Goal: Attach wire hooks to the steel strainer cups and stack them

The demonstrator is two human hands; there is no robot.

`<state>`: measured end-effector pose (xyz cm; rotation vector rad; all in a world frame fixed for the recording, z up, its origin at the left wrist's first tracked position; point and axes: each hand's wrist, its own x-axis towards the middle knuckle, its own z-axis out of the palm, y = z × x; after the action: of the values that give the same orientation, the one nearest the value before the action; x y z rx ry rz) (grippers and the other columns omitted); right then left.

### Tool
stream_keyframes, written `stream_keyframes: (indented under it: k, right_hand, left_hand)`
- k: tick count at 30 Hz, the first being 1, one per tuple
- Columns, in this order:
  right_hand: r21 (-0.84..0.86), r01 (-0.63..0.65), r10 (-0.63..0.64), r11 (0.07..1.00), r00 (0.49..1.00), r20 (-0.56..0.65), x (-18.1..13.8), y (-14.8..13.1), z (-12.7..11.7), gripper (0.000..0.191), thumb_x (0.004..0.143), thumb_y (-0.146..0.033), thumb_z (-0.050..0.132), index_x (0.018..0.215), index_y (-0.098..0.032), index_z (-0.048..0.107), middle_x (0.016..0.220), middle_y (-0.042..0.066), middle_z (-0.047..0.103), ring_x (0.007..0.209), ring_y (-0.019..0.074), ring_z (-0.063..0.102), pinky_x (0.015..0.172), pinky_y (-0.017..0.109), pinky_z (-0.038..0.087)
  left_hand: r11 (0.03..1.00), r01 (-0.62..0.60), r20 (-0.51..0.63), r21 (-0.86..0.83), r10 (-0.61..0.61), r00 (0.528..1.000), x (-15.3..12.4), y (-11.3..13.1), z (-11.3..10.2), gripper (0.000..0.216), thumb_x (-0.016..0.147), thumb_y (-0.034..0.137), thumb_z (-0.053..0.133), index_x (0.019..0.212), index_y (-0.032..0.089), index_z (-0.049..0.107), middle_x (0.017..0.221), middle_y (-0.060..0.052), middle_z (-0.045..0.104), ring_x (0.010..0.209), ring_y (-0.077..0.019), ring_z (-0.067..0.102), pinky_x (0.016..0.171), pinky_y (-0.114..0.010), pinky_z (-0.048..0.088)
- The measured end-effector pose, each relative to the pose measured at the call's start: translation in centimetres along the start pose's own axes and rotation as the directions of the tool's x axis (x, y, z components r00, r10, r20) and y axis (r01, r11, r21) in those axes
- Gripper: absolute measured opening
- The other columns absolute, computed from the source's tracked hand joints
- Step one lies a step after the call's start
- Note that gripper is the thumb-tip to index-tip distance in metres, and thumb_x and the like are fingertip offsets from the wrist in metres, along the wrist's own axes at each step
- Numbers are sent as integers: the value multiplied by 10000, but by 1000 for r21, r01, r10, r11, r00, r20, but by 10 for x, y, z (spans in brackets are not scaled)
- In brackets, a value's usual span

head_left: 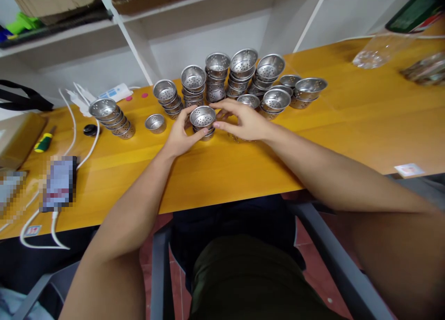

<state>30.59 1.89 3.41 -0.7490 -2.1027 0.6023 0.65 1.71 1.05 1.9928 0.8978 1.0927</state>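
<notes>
The person's left hand (179, 134) has its fingers closed around the left side of a short stack of perforated metal cups (202, 118) at the middle of the desk (222, 169). The right hand (246, 121) holds its fingers parted, thumb at the stack's right edge; whether it grips cannot be told. A single cup (155, 124) stands to the left, taller stacks (193, 81) on the far side.
</notes>
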Motion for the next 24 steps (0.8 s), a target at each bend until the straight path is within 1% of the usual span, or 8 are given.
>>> stream_keyframes:
  k: [3, 6, 8, 13, 16, 19, 21, 24]
  right_hand:
    - [91, -50, 53, 995, 998, -30, 1, 2, 14, 968, 1065, -1015, 745, 1681, -271, 799, 1621, 184, 839, 1297, 397, 872, 1245, 646, 724]
    - [184, -98, 105, 978, 994, -31, 2, 5, 18, 980, 1004, -1012, 840, 1639, -266, 810, 1551, 170, 878, 1255, 386, 893, 1238, 636, 748]
    - [251, -119, 129, 961, 991, -25, 2, 6, 18, 983, 960, -1008, 897, 1594, -260, 825, 1527, 165, 893, 1278, 388, 895, 1266, 640, 744]
    - [388, -125, 161, 913, 985, -60, 4, 5, 24, 900, 902, -948, 1006, 1442, -244, 852, 1472, 158, 906, 1311, 371, 897, 1306, 630, 729]
    - [423, -120, 168, 898, 983, -79, 4, 6, 27, 859, 876, -901, 1059, 1383, -242, 841, 1453, 148, 911, 1294, 348, 894, 1294, 600, 734]
    - [418, -138, 181, 898, 981, -65, 5, 8, 28, 887, 850, -917, 1066, 1375, -244, 826, 1421, 140, 913, 1220, 325, 892, 1241, 573, 759]
    - [405, -142, 181, 903, 982, -59, 5, 9, 28, 906, 841, -931, 1062, 1376, -243, 815, 1409, 144, 908, 1184, 323, 887, 1206, 575, 774]
    - [379, -133, 164, 916, 985, -50, 6, 9, 28, 894, 880, -949, 1021, 1392, -251, 796, 1431, 151, 896, 1193, 338, 885, 1193, 602, 777]
  left_hand:
    - [998, 44, 22, -36, -43, 999, -1, -2, -4, 1143, 923, 967, 950, 1765, 291, 575, 1851, -216, 673, 1734, -471, 693, 1485, -679, 563]
    - [996, 65, 48, -59, -62, 997, -1, -5, -9, 1161, 930, 975, 946, 1800, 297, 586, 1887, -224, 651, 1767, -484, 666, 1459, -695, 595]
    - [995, 74, 55, -60, -71, 996, -1, -7, -13, 1175, 909, 953, 987, 1802, 294, 603, 1883, -233, 661, 1773, -495, 662, 1437, -704, 618]
    - [994, 75, 42, -76, -72, 997, 2, -10, -17, 1222, 846, 930, 1052, 1794, 268, 654, 1840, -251, 711, 1714, -527, 719, 1381, -742, 660]
    - [995, 61, 25, -78, -59, 998, 2, -12, -17, 1203, 844, 905, 1070, 1784, 262, 684, 1832, -246, 724, 1681, -520, 752, 1399, -736, 650]
    - [996, 47, 28, -72, -45, 999, 3, -14, -18, 1181, 855, 869, 1086, 1782, 252, 693, 1824, -249, 735, 1680, -510, 760, 1447, -739, 608]
    - [996, 39, 38, -75, -36, 999, 3, -15, -19, 1169, 860, 845, 1095, 1781, 246, 694, 1821, -252, 738, 1684, -507, 759, 1465, -748, 590]
    - [995, 24, 52, -97, -19, 998, 4, -17, -20, 1134, 863, 808, 1111, 1763, 248, 707, 1810, -246, 751, 1674, -494, 772, 1453, -733, 611]
